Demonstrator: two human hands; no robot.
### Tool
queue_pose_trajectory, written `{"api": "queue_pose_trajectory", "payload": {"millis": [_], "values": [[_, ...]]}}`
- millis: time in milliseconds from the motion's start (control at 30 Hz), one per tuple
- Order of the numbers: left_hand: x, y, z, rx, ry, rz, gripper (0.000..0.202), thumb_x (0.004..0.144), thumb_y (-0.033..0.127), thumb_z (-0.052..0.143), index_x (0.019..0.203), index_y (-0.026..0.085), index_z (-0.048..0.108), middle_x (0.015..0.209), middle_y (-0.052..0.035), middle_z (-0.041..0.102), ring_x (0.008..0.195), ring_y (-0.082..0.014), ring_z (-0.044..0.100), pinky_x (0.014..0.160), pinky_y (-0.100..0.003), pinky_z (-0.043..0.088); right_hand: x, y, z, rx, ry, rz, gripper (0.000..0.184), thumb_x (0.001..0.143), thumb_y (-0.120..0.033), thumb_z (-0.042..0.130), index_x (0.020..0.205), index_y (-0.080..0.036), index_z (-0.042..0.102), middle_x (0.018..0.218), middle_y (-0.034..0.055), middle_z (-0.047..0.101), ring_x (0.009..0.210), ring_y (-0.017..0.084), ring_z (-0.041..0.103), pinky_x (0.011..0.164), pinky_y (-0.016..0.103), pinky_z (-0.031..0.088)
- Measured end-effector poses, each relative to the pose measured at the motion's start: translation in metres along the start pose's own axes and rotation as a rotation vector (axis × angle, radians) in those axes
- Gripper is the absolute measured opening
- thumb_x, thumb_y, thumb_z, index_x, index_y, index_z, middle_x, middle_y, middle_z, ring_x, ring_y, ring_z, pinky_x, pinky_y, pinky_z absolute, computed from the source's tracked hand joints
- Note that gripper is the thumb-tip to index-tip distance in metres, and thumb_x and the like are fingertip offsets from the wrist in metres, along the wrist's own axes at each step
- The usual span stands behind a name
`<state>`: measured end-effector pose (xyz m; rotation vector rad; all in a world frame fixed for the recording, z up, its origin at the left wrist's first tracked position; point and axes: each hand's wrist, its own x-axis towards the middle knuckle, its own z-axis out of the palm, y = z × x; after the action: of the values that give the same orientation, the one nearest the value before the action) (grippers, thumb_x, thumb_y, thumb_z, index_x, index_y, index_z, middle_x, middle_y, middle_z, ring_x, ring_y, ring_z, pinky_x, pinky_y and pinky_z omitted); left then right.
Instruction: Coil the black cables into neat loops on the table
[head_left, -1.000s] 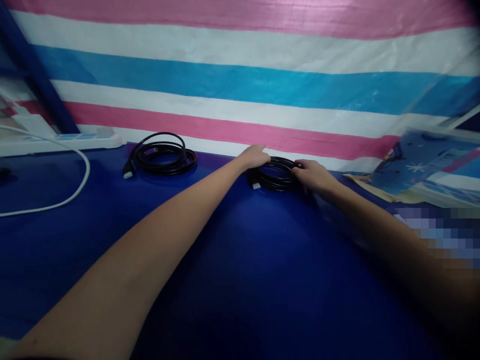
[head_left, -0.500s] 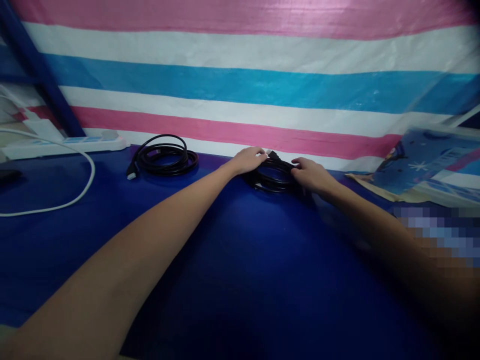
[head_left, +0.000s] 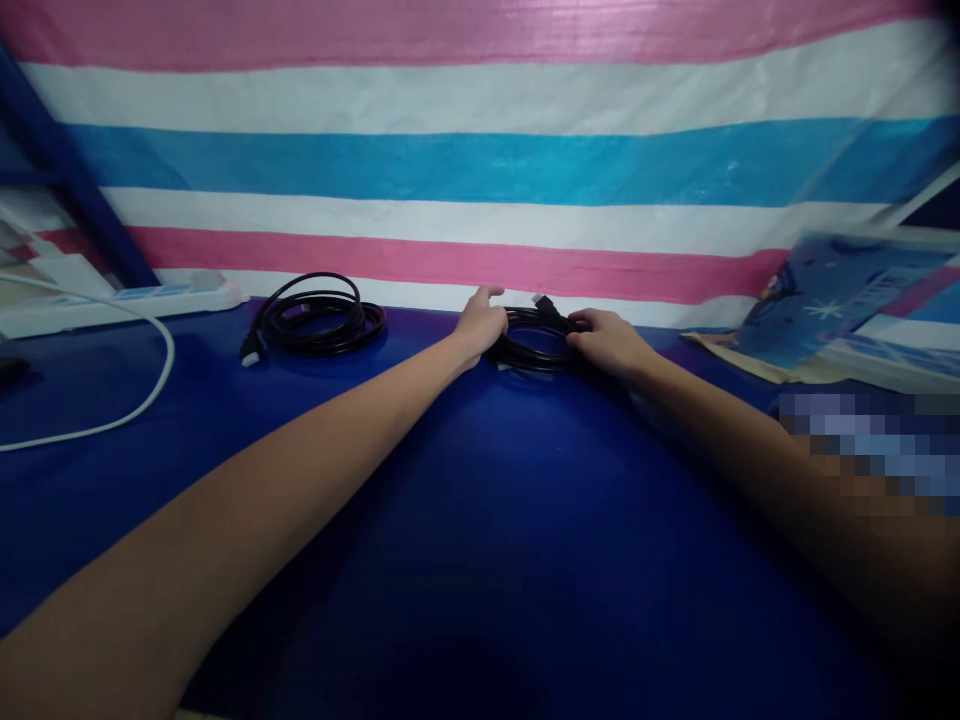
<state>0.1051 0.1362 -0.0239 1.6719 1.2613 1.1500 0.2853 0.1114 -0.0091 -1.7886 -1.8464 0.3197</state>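
A coiled black cable [head_left: 534,342] lies on the blue table [head_left: 480,520] close to the striped back wall. My left hand [head_left: 480,322] grips the coil's left side, fingers curled over it. My right hand [head_left: 606,340] holds the coil's right side with closed fingers. One plug end of the cable sticks up at the back of the coil. A second coiled black cable [head_left: 315,320] with a pale plug lies apart to the left.
A white power strip [head_left: 120,300] and a white cord [head_left: 112,420] lie at the far left. A blue printed packet [head_left: 840,300] rests at the right. A pink, white and blue striped sheet [head_left: 480,150] hangs close behind.
Both hands have stayed on the coil and turned it: its pale plug at the front left is gone from sight and a plug end now sticks up at the back.
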Motion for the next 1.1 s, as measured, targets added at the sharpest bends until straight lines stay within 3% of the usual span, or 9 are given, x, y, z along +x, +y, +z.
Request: {"api": "queue_pose_trajectory", "payload": {"millis": [200,400,500,600,733,800,900,1000,1100], "values": [[0.01,0.0,-0.003,0.278,-0.223,0.166,0.031,0.07,0.009,0.049,0.096,0.016,0.065,0.118,-0.0116,0.065,0.113,-0.0261,0.056,0.099,-0.036,0.041,0.004,0.005,0.001,0.007,0.02,-0.008,0.042,0.079,-0.016,0.052,0.12,-0.013,0.064,0.117,0.0161,0.067,0.107,0.03,0.061,0.096,0.044,0.045],[0.001,0.007,-0.011,0.391,-0.188,0.232,0.046,0.094,0.035,0.034,0.128,0.013,0.055,0.144,-0.0129,0.052,0.132,-0.0219,0.047,0.111,-0.033,0.034,0.003,0.01,0.004,0.121,0.069,-0.009,0.04,0.089,-0.03,0.046,0.122,-0.013,0.062,0.123,0.016,0.066,0.108,0.026,0.063,0.093,0.04,0.049],[-0.015,0.014,-0.021,0.459,-0.107,0.269,0.047,0.096,0.036,0.027,0.126,0.012,0.056,0.14,-0.0135,0.055,0.128,-0.0214,0.05,0.108,-0.034,0.037,0.004,0.012,0.002,0.155,0.117,-0.003,0.041,0.092,-0.034,0.041,0.119,-0.012,0.062,0.115,0.0169,0.069,0.099,0.026,0.066,0.084,0.039,0.053],[-0.037,0.02,-0.047,0.566,-0.02,0.318,0.036,0.092,0.03,0.038,0.117,0.015,0.059,0.133,-0.013,0.059,0.126,-0.0242,0.05,0.108,-0.037,0.036,0.002,0.007,-0.006,0.136,0.21,-0.029,0.043,0.092,-0.034,0.039,0.118,-0.008,0.061,0.117,0.0207,0.066,0.105,0.03,0.063,0.089,0.043,0.05],[-0.063,0.02,-0.118,0.842,0.19,0.333,0.027,0.088,0.027,0.043,0.105,0.016,0.06,0.118,-0.0153,0.062,0.115,-0.0284,0.053,0.1,-0.041,0.038,-0.016,-0.019,-0.022,0.087,0.362,-0.175,0.043,0.093,-0.031,0.04,0.129,-0.012,0.053,0.137,0.02,0.052,0.128,0.031,0.048,0.104,0.047,0.04],[-0.071,0.012,-0.158,1.001,0.262,0.194,0.032,0.086,0.04,0.048,0.102,0.016,0.06,0.105,-0.0163,0.065,0.102,-0.0311,0.058,0.086,-0.041,0.042,-0.032,-0.037,-0.026,0.048,0.439,-0.333,0.039,0.093,-0.031,0.041,0.126,-0.014,0.055,0.134,0.0189,0.053,0.127,0.03,0.049,0.101,0.047,0.043],[-0.074,-0.005,-0.199,0.976,0.154,-0.086,0.059,0.075,0.065,0.054,0.106,0.015,0.061,0.098,-0.0152,0.067,0.086,-0.0293,0.061,0.071,-0.037,0.042,-0.057,-0.059,-0.02,-0.046,0.486,-0.64,0.031,0.093,-0.03,0.043,0.119,-0.018,0.057,0.126,0.0168,0.057,0.124,0.029,0.052,0.103,0.05,0.042],[-0.071,-0.019,-0.209,0.946,-0.015,-0.086,0.045,0.076,0.058,0.053,0.094,0.019,0.068,0.095,-0.0111,0.069,0.082,-0.0257,0.061,0.07,-0.035,0.04,-0.07,-0.067,-0.004,-0.169,0.415,-0.863,0.026,0.094,-0.027,0.044,0.116,-0.019,0.057,0.126,0.017,0.058,0.122,0.03,0.054,0.101,0.052,0.044],[-0.065,-0.024,-0.2,0.965,0.002,0.007,0.037,0.078,0.047,0.05,0.091,0.02,0.07,0.094,-0.0115,0.069,0.083,-0.0262,0.061,0.071,-0.035,0.038,-0.07,-0.064,0.008,-0.297,0.333,-1.007,0.025,0.095,-0.024,0.044,0.116,-0.017,0.057,0.127,0.0179,0.058,0.119,0.03,0.055,0.096,0.05,0.047]]}}
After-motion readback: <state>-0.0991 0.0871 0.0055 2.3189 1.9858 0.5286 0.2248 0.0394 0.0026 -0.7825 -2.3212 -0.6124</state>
